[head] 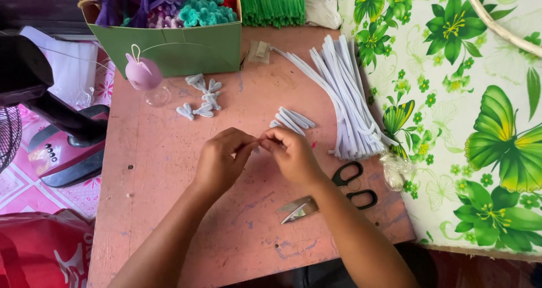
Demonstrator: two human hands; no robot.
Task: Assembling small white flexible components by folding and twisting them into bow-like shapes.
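Fingertips of your left hand (217, 162) and right hand (293, 155) pinch one small white pipe-cleaner piece (258, 147) together, with the green cardboard box (180, 51) beyond them and a clear plastic wrapper (393, 172) to your right.

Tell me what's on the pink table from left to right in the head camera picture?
Lilac bunny figure → small folded white pieces → left hand → right hand → long white pipe cleaners → black scissors.

green box (186, 51) at table's back
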